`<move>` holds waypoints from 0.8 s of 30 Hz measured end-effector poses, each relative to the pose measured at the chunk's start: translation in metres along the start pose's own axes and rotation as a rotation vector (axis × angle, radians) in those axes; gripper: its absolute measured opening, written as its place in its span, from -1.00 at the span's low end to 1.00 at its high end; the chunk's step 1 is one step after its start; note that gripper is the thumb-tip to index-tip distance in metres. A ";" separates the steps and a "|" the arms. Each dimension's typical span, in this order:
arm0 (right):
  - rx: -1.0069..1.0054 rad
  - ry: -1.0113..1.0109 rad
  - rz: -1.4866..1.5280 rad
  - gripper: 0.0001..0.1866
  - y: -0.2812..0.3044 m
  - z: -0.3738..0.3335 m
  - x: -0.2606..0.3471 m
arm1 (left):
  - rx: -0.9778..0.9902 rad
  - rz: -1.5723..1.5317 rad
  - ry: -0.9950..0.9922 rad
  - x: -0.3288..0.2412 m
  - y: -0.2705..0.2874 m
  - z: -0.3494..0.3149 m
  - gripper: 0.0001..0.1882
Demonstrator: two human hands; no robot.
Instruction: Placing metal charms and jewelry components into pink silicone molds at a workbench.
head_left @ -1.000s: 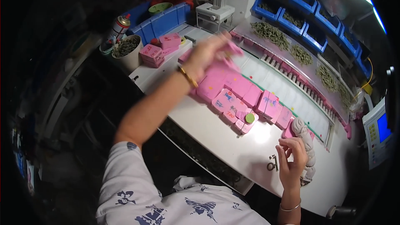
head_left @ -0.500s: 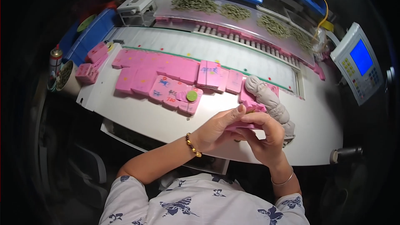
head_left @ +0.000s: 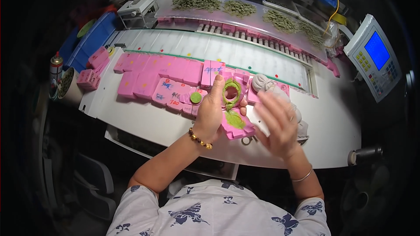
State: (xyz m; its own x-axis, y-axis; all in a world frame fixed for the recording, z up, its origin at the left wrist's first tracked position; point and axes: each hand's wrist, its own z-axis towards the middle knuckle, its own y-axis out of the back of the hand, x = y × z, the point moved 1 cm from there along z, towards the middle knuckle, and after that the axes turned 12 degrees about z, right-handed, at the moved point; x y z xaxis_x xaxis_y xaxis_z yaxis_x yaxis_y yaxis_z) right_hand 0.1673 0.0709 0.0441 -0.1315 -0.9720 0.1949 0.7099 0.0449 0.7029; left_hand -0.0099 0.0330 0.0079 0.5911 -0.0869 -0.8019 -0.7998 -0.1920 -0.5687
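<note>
My left hand [head_left: 209, 116] grips a pink rubber mould [head_left: 246, 133], thumb along its near side and fingertips showing at its far edge. The mould is spread apart in two joined parts. Its upper part has a round hollow rimmed with green material [head_left: 225, 100]; a green patch [head_left: 235, 120] covers the lower part. To the right of the mould, my right hand [head_left: 282, 135] is raised with fingers stretched out and blurred by motion. Beside that hand lies a lumpy pale grey cloth roll [head_left: 261, 82], partly hidden. A small metal ring [head_left: 246, 141] rests on the white table below the mould.
Several pink blocks [head_left: 146, 85] lie in rows at the left, with a round green piece [head_left: 195, 98] on them. Behind runs a white conveyor strip [head_left: 175, 41]. Green pieces [head_left: 197, 1] lie heaped on a clear shelf. A control panel [head_left: 376, 57] stands at the right.
The pink mould, closed between both hands before, is now spread apart in my left hand, showing its green inside. My right hand has come off it to the right.
</note>
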 end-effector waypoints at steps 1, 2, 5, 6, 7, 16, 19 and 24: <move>0.002 0.002 -0.001 -0.52 0.002 0.002 -0.009 | 0.000 -0.002 -0.002 -0.001 0.000 0.000 -0.35; 0.057 -0.132 -0.151 -0.46 0.002 0.003 -0.019 | 0.017 0.010 -0.008 -0.002 0.001 -0.001 -0.38; 0.152 -0.365 -0.179 -0.37 -0.003 -0.009 -0.052 | 0.030 0.060 -0.029 -0.002 0.001 -0.003 -0.42; 0.190 -0.470 -0.061 -0.32 -0.001 -0.014 -0.059 | 0.034 0.098 -0.040 -0.001 -0.002 -0.003 -0.44; 0.219 -0.468 0.006 -0.23 0.001 -0.009 -0.059 | 0.024 0.096 -0.046 -0.001 0.000 -0.004 -0.44; -0.248 -0.085 -0.353 -0.38 0.045 0.055 0.026 | -0.006 0.047 -0.011 -0.003 0.010 -0.007 -0.50; 0.212 -0.040 -0.250 -0.46 0.005 0.034 0.022 | -0.064 0.271 -0.230 -0.025 -0.006 -0.010 -0.50; 0.244 -0.103 -0.033 -0.46 0.025 0.049 0.029 | -0.139 0.328 -0.300 -0.010 0.004 -0.018 -0.47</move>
State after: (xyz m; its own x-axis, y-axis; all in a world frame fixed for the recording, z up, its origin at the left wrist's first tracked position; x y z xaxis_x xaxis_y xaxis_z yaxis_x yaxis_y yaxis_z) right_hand 0.1472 0.0546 0.1005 -0.2300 -0.9458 0.2292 0.5179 0.0804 0.8517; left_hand -0.0173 0.0159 0.0164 0.2367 0.1176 -0.9644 -0.9058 -0.3324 -0.2628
